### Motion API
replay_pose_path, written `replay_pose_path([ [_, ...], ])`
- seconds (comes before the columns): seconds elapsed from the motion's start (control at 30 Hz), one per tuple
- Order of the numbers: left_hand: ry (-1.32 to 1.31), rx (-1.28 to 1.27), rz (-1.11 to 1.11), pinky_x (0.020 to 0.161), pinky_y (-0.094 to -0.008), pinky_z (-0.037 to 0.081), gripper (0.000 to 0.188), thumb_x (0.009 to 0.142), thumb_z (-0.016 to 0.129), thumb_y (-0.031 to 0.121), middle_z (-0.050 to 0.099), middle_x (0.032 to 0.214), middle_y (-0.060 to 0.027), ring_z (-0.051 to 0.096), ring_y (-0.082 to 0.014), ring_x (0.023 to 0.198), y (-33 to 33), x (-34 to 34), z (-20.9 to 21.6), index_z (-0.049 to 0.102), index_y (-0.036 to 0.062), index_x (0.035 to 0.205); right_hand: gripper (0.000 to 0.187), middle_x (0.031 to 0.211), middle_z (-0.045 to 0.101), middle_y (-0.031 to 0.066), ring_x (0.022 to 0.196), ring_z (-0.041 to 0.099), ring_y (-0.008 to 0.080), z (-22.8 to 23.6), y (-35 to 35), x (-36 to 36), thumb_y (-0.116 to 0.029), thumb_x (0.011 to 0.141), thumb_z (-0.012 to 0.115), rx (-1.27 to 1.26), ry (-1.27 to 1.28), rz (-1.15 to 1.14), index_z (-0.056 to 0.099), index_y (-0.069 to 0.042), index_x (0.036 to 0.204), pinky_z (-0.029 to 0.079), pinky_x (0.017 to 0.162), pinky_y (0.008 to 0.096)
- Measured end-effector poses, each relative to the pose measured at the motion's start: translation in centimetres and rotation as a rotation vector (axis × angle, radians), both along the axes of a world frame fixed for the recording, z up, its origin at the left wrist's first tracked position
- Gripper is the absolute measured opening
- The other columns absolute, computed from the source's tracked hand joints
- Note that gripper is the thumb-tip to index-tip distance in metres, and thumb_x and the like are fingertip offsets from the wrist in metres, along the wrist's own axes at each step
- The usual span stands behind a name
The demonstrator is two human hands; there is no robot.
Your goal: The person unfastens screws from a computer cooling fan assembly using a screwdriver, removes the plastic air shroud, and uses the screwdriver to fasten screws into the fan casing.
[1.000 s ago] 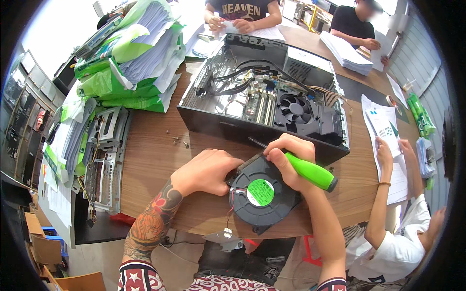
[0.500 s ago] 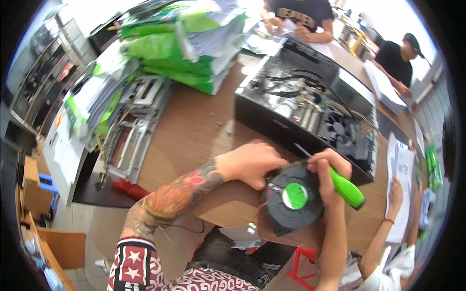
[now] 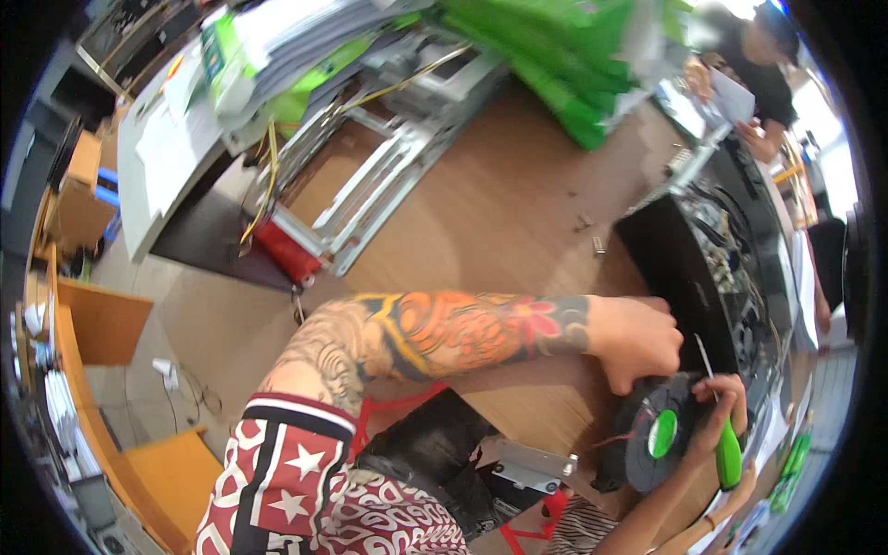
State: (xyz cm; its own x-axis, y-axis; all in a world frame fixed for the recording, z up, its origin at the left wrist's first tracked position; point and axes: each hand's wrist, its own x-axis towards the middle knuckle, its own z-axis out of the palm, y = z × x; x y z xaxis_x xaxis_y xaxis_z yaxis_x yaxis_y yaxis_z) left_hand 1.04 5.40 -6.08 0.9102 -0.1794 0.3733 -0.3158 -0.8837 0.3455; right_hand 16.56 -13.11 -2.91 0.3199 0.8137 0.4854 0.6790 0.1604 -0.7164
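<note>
A black round blower fan (image 3: 638, 458) with a green label sits near the table's front edge, right of centre. My left hand (image 3: 638, 342) is closed at the fan's upper edge, its fingertips mostly hidden behind the knuckles. My right hand (image 3: 724, 400) is closed round a screwdriver with a bright green handle (image 3: 729, 458); its thin metal shaft points up and away. The right fingers also touch the fan's right edge. Just beyond both hands stands an open black computer case (image 3: 680, 268) with cables and parts inside.
Small screws (image 3: 598, 246) lie on the table (image 3: 499, 203) left of the case. A metal bracket frame (image 3: 398, 171) and green plastic packages (image 3: 555, 55) are farther back. A person (image 3: 754, 74) sits across the table. A red stool frame (image 3: 532, 532) stands below.
The view has swung left, so the case, fan and hands now appear farther right. Both hands stay at the fan, and the screwdriver remains in my right hand.
</note>
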Motion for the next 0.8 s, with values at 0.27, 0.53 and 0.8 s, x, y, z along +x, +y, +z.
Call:
replay_pose_path([
  [0.27, -0.120, 0.057, -0.065, 0.082, -0.0483, 0.054, 0.031, 0.064, 0.070, 0.032, 0.072, 0.093, -0.0133, 0.068, -0.0343, 0.093, 0.3, 1.4, 0.1, 0.074, 0.0126, 0.088, 0.034, 0.083, 0.054, 0.0061, 0.075, 0.047, 0.0123, -0.7, -1.7, 6.7, -0.029, 0.103, 0.039, -0.036, -0.102, -0.006, 0.057, -0.002, 0.093, 0.039, 0.072, 0.0250],
  [0.53, -0.251, -0.138, -0.018, 0.083, -0.0488, 0.053, 0.030, 0.066, 0.069, 0.032, 0.072, 0.092, -0.0144, 0.068, -0.0356, 0.093, 0.3, 1.2, -3.3, 0.074, 0.0124, 0.088, 0.029, 0.083, 0.053, 0.0057, 0.075, 0.046, 0.0125, -2.0, -0.1, 8.6, -0.026, 0.102, 0.041, -0.119, -0.230, -0.116, 0.057, -0.003, 0.092, 0.040, 0.073, 0.0257],
  [0.8, -0.296, -0.220, 0.077, 0.083, -0.0490, 0.053, 0.030, 0.066, 0.069, 0.032, 0.071, 0.092, -0.0148, 0.068, -0.0358, 0.093, 1.8, -0.6, -4.4, 0.074, 0.0121, 0.088, 0.025, 0.083, 0.052, 0.0052, 0.076, 0.046, 0.0128, -2.9, 1.7, 10.1, -0.023, 0.101, 0.043, -0.182, -0.271, -0.160, 0.056, -0.004, 0.091, 0.040, 0.074, 0.0264],
])
